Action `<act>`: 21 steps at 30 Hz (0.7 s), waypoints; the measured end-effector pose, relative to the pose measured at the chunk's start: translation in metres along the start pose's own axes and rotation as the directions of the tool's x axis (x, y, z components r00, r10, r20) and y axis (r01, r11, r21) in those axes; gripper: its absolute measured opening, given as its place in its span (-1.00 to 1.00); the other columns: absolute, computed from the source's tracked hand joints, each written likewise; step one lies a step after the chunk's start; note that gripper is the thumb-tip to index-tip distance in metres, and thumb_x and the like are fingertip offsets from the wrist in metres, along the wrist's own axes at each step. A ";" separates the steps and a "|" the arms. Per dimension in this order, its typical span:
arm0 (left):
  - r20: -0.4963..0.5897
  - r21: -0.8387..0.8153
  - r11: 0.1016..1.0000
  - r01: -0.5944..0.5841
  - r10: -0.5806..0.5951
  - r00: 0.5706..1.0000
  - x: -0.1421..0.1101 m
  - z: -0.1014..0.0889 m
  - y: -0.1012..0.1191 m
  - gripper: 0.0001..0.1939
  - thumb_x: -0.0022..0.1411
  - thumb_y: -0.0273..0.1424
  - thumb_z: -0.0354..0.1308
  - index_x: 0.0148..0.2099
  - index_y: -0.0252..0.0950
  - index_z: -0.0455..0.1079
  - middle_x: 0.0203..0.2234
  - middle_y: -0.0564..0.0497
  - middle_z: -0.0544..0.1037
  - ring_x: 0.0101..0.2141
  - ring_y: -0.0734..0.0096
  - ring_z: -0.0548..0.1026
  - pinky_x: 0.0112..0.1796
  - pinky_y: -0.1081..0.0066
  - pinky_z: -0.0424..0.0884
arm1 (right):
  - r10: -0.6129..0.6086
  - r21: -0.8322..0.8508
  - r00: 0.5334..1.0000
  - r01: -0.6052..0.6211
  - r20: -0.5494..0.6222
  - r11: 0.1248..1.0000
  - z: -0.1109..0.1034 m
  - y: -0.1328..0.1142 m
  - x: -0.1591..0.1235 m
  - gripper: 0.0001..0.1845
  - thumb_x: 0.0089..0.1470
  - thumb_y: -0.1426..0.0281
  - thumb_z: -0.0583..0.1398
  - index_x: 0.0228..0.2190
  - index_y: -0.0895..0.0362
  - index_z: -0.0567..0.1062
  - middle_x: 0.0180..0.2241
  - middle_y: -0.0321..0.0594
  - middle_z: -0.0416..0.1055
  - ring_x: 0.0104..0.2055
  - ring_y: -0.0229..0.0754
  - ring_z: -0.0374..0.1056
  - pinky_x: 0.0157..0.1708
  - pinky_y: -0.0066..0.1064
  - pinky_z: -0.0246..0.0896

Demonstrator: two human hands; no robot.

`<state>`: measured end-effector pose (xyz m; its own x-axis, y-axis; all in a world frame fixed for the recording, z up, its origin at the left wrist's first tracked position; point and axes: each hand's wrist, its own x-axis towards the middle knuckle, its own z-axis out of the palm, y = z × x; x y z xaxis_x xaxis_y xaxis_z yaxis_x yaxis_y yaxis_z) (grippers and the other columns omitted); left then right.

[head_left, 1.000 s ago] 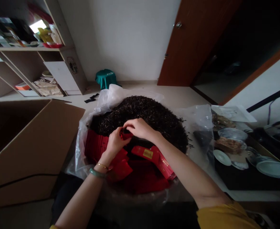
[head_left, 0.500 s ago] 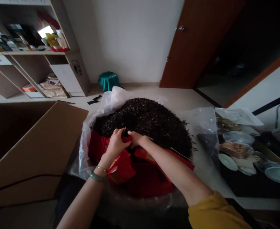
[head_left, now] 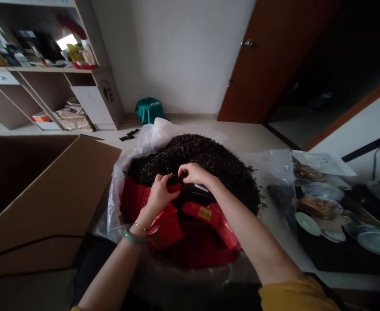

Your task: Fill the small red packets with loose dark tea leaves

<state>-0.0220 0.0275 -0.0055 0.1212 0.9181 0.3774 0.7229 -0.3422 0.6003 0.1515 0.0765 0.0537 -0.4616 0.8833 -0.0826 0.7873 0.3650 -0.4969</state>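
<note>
A large heap of dark, dry tea leaves (head_left: 209, 151) lies in a round container lined with clear plastic (head_left: 115, 196). My left hand (head_left: 159, 194), with a green bangle and a thin gold bracelet at the wrist, grips a small red packet (head_left: 174, 188) above the heap's near edge. Just right of the packet's mouth, my right hand (head_left: 195, 173) pinches a dark clump of tea leaves (head_left: 183, 174). Red packets (head_left: 133, 196) stand in a row at the left, and more red packets (head_left: 227, 229) lie at the right. Under my right wrist is a dark flat object with a pale strip (head_left: 201, 188).
An open cardboard box (head_left: 63, 203) stands at my left. To the right, a dark low surface (head_left: 332, 255) holds bowls, a lid and a bag of brown pieces (head_left: 317, 206). Shelving (head_left: 102, 99), a green-covered object (head_left: 149, 110) and a brown door (head_left: 241, 86) are farther back.
My right hand has drawn slightly up and right, away from the red packet, with dark leaves showing at its fingertips. My left hand still holds the packet in nearly the same place.
</note>
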 end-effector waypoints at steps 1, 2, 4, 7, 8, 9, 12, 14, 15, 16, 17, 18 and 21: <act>-0.002 0.005 1.000 0.003 -0.003 1.000 0.000 0.001 0.000 -0.42 -0.13 -0.37 0.39 0.00 -0.25 0.38 -0.29 0.01 0.36 -0.28 0.27 0.46 -0.21 0.29 0.46 | -0.012 0.037 0.999 0.014 -0.043 0.999 -0.010 -0.006 -0.004 -0.67 -0.15 0.56 0.23 -0.25 0.11 0.56 -0.33 -0.33 0.50 -0.37 -0.33 0.39 -0.38 -0.57 0.19; -0.004 0.008 1.000 0.007 -0.007 1.000 0.000 0.002 0.000 -0.42 -0.14 -0.37 0.39 0.00 -0.26 0.38 -0.30 0.01 0.35 -0.28 0.27 0.45 -0.21 0.29 0.46 | -0.022 0.101 0.996 0.031 -0.090 0.994 -0.019 -0.013 -0.007 -0.67 -0.16 0.57 0.23 -0.27 0.12 0.56 -0.35 -0.35 0.49 -0.42 -0.35 0.36 -0.40 -0.57 0.19; -0.007 0.007 1.000 0.010 -0.010 1.000 0.000 0.003 0.000 -0.40 -0.14 -0.37 0.40 0.00 -0.28 0.37 -0.31 0.01 0.34 -0.28 0.27 0.45 -0.22 0.29 0.46 | -0.052 0.168 0.989 0.075 -0.138 0.983 -0.032 -0.029 -0.014 -0.68 -0.21 0.59 0.25 -0.31 0.13 0.57 -0.39 -0.37 0.46 -0.45 -0.37 0.33 -0.40 -0.56 0.19; -0.026 -0.007 1.000 0.011 -0.011 1.000 -0.001 0.004 0.000 -0.40 -0.15 -0.37 0.40 0.00 -0.25 0.36 -0.32 0.03 0.33 -0.31 0.30 0.44 -0.26 0.31 0.46 | -0.101 0.162 0.985 0.122 -0.137 0.979 -0.035 -0.048 -0.019 -0.71 -0.23 0.62 0.27 -0.37 0.13 0.59 -0.43 -0.36 0.46 -0.40 -0.33 0.34 -0.33 -0.53 0.20; -0.033 -0.008 1.000 0.012 -0.012 0.999 -0.001 0.004 0.000 -0.40 -0.15 -0.38 0.41 -0.01 -0.24 0.36 -0.32 0.04 0.32 -0.32 0.31 0.43 -0.28 0.32 0.46 | -0.104 0.163 0.986 0.125 -0.130 0.979 -0.033 -0.051 -0.020 -0.71 -0.22 0.62 0.27 -0.36 0.14 0.59 -0.42 -0.35 0.47 -0.38 -0.33 0.34 -0.31 -0.52 0.21; -0.036 -0.008 1.000 0.012 -0.013 0.999 -0.001 0.005 0.000 -0.40 -0.16 -0.38 0.41 -0.02 -0.24 0.36 -0.33 0.04 0.32 -0.33 0.32 0.43 -0.29 0.32 0.45 | -0.099 0.175 0.987 0.120 -0.123 0.977 -0.032 -0.053 -0.020 -0.69 -0.21 0.62 0.28 -0.33 0.14 0.59 -0.40 -0.33 0.48 -0.38 -0.33 0.35 -0.31 -0.52 0.22; -0.034 -0.006 1.000 0.009 -0.009 0.999 -0.001 0.006 0.000 -0.42 -0.17 -0.38 0.40 -0.03 -0.25 0.36 -0.32 0.05 0.31 -0.33 0.32 0.42 -0.29 0.32 0.45 | -0.048 0.242 0.991 0.077 -0.122 0.967 -0.027 -0.052 -0.022 -0.62 -0.18 0.65 0.27 -0.23 0.17 0.57 -0.33 -0.26 0.50 -0.40 -0.34 0.38 -0.33 -0.52 0.26; -0.039 -0.008 1.000 0.010 -0.011 0.999 -0.001 0.006 -0.001 -0.41 -0.16 -0.38 0.40 -0.02 -0.25 0.35 -0.32 0.05 0.31 -0.33 0.33 0.42 -0.28 0.32 0.45 | -0.040 0.241 0.991 0.070 -0.128 0.968 -0.026 -0.051 -0.024 -0.63 -0.13 0.66 0.25 -0.22 0.16 0.56 -0.31 -0.25 0.52 -0.37 -0.32 0.40 -0.31 -0.51 0.28; -0.044 -0.013 1.000 0.010 -0.010 0.999 -0.001 0.007 -0.001 -0.39 -0.16 -0.38 0.40 0.00 -0.25 0.34 -0.31 0.04 0.31 -0.33 0.33 0.42 -0.28 0.32 0.45 | -0.054 0.201 0.990 0.079 -0.126 0.976 -0.025 -0.052 -0.025 -0.66 -0.09 0.65 0.23 -0.23 0.15 0.57 -0.30 -0.24 0.53 -0.34 -0.30 0.41 -0.27 -0.49 0.28; -0.045 -0.018 1.000 0.004 -0.005 0.999 -0.002 0.007 -0.001 -0.37 -0.16 -0.37 0.40 0.02 -0.24 0.33 -0.30 0.04 0.31 -0.33 0.33 0.42 -0.28 0.31 0.45 | -0.077 0.135 0.991 0.092 -0.112 0.987 -0.024 -0.053 -0.027 -0.69 -0.05 0.64 0.21 -0.25 0.13 0.58 -0.30 -0.23 0.54 -0.29 -0.26 0.42 -0.22 -0.46 0.28; -0.044 -0.025 1.000 -0.004 0.003 0.999 -0.002 0.007 -0.001 -0.36 -0.15 -0.37 0.40 0.03 -0.24 0.31 -0.29 0.03 0.32 -0.32 0.33 0.42 -0.28 0.32 0.45 | -0.101 0.050 0.992 0.105 -0.079 0.993 -0.024 -0.054 -0.028 -0.71 0.00 0.61 0.18 -0.27 0.11 0.59 -0.29 -0.22 0.54 -0.22 -0.22 0.41 -0.18 -0.43 0.26; -0.041 -0.032 0.999 -0.015 0.014 0.999 -0.003 0.006 -0.001 -0.36 -0.13 -0.37 0.39 0.04 -0.25 0.30 -0.28 0.02 0.32 -0.31 0.32 0.42 -0.27 0.32 0.45 | -0.115 -0.041 0.993 0.113 -0.030 0.993 -0.023 -0.055 -0.030 -0.72 0.04 0.59 0.15 -0.28 0.10 0.60 -0.28 -0.20 0.55 -0.17 -0.17 0.40 -0.15 -0.41 0.25; -0.029 -0.047 0.998 -0.037 0.036 0.999 -0.003 0.006 0.000 -0.36 -0.10 -0.38 0.37 0.07 -0.26 0.28 -0.26 0.00 0.34 -0.29 0.31 0.43 -0.27 0.32 0.44 | -0.069 -0.224 0.988 0.099 0.139 0.969 -0.020 -0.059 -0.035 -0.65 0.09 0.58 0.07 -0.25 0.09 0.61 -0.28 -0.10 0.53 -0.09 -0.08 0.37 -0.21 -0.39 0.23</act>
<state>-0.0186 0.0256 -0.0111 0.1273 0.8989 0.4192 0.6854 -0.3852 0.6180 0.1296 0.0306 0.1034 -0.5672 0.8064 -0.1672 0.8091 0.5077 -0.2960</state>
